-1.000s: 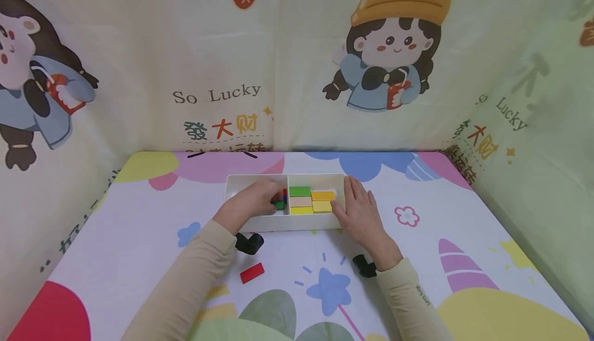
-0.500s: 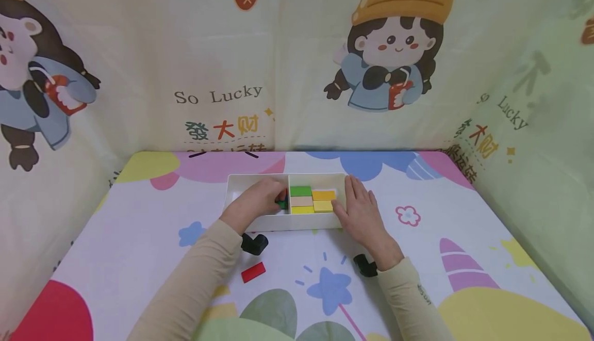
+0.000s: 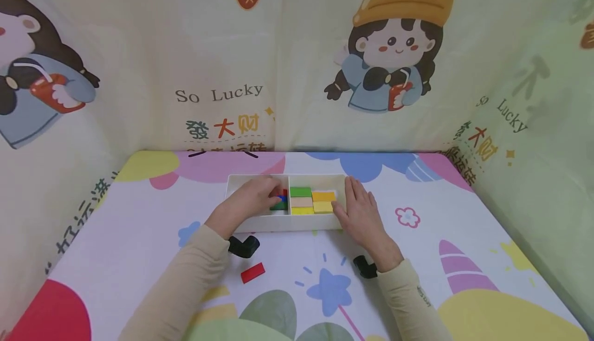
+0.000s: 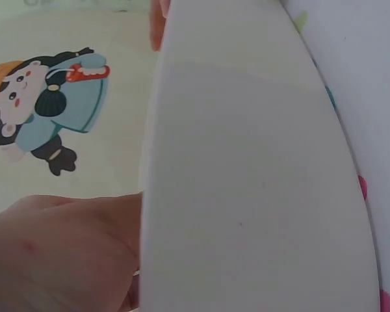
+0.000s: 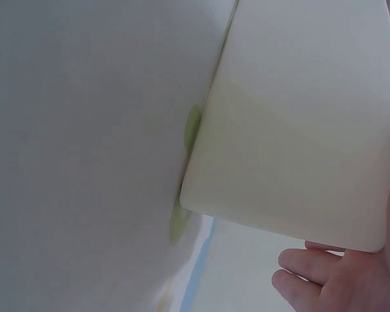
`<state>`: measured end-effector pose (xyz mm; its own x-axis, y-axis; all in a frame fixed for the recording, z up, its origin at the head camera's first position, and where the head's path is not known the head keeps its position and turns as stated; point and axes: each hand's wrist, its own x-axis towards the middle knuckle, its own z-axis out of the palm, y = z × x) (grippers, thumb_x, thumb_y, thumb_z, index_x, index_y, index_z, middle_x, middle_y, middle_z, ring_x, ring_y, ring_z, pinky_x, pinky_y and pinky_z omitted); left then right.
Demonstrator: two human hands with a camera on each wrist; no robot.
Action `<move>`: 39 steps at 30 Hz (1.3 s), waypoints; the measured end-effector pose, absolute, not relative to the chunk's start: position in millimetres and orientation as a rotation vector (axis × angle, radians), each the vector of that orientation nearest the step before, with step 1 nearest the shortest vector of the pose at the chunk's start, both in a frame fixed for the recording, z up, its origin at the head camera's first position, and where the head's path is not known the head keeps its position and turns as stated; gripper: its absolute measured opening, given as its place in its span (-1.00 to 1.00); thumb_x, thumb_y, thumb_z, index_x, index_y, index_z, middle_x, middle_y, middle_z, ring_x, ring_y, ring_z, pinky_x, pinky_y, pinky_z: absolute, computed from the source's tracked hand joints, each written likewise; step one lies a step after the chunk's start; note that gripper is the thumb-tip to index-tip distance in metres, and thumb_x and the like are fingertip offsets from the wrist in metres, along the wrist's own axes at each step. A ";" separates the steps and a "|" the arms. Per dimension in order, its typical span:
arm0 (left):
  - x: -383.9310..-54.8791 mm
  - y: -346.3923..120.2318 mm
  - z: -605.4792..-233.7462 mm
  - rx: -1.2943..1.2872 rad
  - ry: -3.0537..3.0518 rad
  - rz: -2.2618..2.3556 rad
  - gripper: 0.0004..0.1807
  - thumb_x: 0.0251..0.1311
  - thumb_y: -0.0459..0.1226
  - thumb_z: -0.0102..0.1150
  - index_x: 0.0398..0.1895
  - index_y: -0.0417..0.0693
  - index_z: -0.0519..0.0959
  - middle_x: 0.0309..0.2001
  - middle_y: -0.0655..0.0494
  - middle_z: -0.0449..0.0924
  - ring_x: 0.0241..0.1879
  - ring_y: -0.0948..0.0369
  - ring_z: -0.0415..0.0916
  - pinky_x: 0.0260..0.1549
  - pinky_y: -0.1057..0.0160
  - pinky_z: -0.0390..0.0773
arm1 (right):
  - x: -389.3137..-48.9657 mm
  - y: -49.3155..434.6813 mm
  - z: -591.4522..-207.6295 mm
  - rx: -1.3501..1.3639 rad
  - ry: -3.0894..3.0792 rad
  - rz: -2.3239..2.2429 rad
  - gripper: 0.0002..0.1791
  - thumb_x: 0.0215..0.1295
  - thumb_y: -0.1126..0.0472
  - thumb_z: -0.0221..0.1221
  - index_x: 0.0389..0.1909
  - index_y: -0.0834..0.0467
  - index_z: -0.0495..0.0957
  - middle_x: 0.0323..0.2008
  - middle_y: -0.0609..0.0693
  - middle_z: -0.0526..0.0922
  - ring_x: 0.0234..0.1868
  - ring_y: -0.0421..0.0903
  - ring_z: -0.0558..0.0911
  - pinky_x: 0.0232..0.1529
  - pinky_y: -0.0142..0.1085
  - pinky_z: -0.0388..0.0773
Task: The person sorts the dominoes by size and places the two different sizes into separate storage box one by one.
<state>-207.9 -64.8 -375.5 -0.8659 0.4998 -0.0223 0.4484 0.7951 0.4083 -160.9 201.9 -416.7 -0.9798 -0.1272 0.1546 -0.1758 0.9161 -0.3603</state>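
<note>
A white two-compartment box [image 3: 297,223] stands on the table, its front wall filling much of both wrist views. My left hand [image 3: 248,199] reaches over the front wall into the left compartment, at a green block [image 3: 279,207], a blue block [image 3: 282,199] and a partly covered red block [image 3: 285,192] near the divider. Its fingertips are partly hidden, so a pinch cannot be confirmed. Along the box's right end rests my right hand [image 3: 364,225], fingers straight and thumb at the front corner. The right compartment holds flat green [image 3: 300,192], beige [image 3: 301,201], yellow and orange blocks [image 3: 323,196].
One red block [image 3: 252,273] lies on the patterned tablecloth in front of the box. Black wrist-worn devices show under the left wrist [image 3: 244,246] and the right wrist [image 3: 365,267]. A printed cloth backdrop [image 3: 297,72] rises behind the table and at both sides.
My left hand has drawn back slightly to the left, uncovering more of the blue and green blocks by the divider. The right hand and the box have stayed in place.
</note>
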 end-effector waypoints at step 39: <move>-120.4 -102.7 -364.7 1.027 3.084 0.754 -0.78 0.14 -0.32 0.39 -0.14 0.03 0.66 -0.19 0.18 0.61 -0.13 0.24 0.54 -0.13 0.25 0.70 | -160.0 202.1 -415.6 0.237 -2.949 0.590 -0.15 0.49 -0.09 -0.09 0.55 0.32 -0.14 0.57 0.26 -0.05 0.58 0.22 -0.03 0.51 0.27 -0.10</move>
<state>-120.4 -102.7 -364.7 -0.7932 0.5197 0.3174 0.6075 0.7111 0.3539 -160.0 202.1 -415.6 -0.9799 -0.1284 0.1525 -0.1772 0.9114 -0.3713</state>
